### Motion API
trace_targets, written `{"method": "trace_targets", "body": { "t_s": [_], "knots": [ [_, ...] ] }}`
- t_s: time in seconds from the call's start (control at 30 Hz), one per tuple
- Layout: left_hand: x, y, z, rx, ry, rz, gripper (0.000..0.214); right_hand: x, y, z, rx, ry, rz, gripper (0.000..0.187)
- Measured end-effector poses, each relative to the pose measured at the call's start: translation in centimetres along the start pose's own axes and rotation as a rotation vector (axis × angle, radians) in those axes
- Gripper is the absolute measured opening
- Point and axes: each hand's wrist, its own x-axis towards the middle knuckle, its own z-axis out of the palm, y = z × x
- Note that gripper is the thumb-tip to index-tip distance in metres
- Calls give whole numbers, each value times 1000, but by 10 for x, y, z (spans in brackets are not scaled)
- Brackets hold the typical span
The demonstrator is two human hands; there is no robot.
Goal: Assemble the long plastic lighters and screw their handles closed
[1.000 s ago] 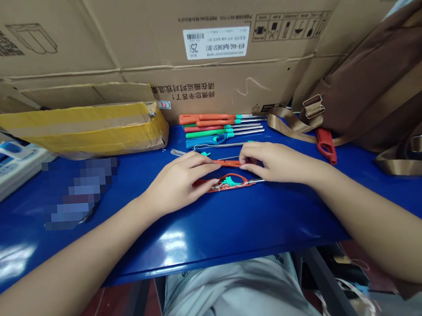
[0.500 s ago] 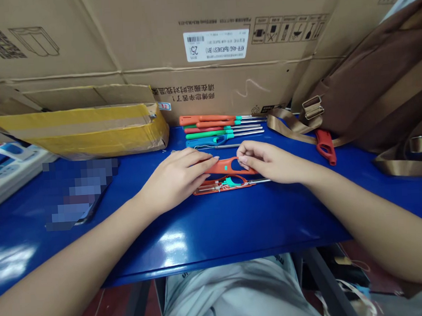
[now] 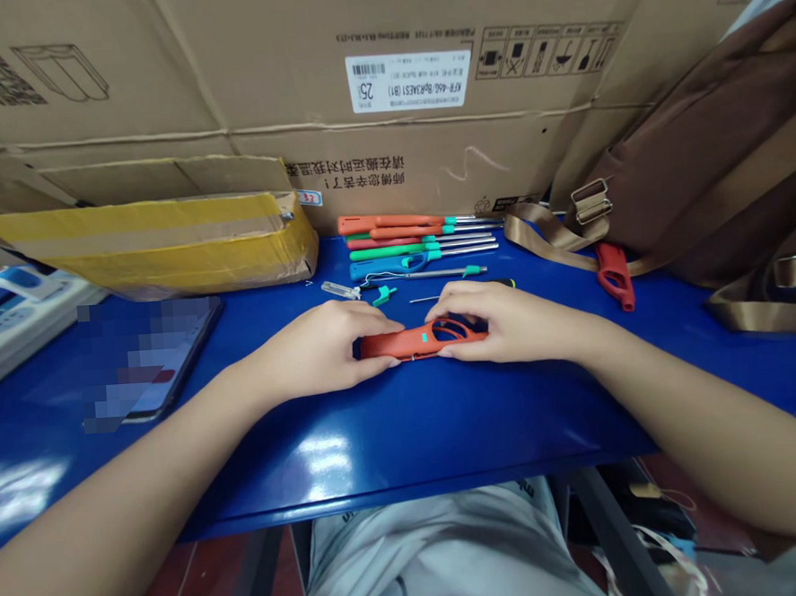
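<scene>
An orange long-neck lighter [image 3: 404, 343] lies on the blue table, its upper shell half on top of the lower one. A thin gap seems to show along the near edge. My left hand [image 3: 330, 343] grips the handle end between thumb and fingers. At the other end, my right hand [image 3: 517, 320] pinches the part around the trigger loop and hides the tip. Just beyond the lighter are a clear plastic piece [image 3: 340, 290], a green trigger [image 3: 384, 295], a metal tube [image 3: 430, 273] and a thin screwdriver [image 3: 425, 299], partly behind my right hand.
Several coloured lighters [image 3: 395, 253] lie in a stack at the back against a large cardboard box [image 3: 277, 81]. On the left are a yellow-taped carton [image 3: 199, 252], a phone [image 3: 173, 366] and a power strip [image 3: 35, 320]. A red shell part [image 3: 613, 276] sits by a brown bag [image 3: 699, 154].
The orange upper shell has come toward me and down onto the lower half, which lay open with its inner parts showing. Both hands now grip its ends; the small parts behind are uncovered.
</scene>
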Motion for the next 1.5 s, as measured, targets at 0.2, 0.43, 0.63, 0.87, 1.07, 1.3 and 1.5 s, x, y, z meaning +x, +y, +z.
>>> {"method": "trace_targets", "body": {
  "t_s": [0.2,0.43,0.63,0.87,1.07,1.3,1.5],
  "knots": [
    [0,1,1,74,-68,-72,27,1,1,6,-151,-7,-38,34],
    [-1,3,-1,189,-93,-94,27,1,3,9,-203,-20,-32,40],
    [-4,2,-1,241,-100,-87,28,1,1,10,-215,-50,-10,40],
    [-3,1,-3,255,-124,-93,27,1,0,9,-111,-62,50,42],
    [-3,3,2,281,-99,-103,22,3,-2,11,-67,-70,111,43],
    [-2,8,10,476,-33,-54,21,0,-7,11,-324,-84,65,39],
    [-2,3,9,426,6,-39,26,-1,-7,6,-340,-91,10,32]
  ]
}}
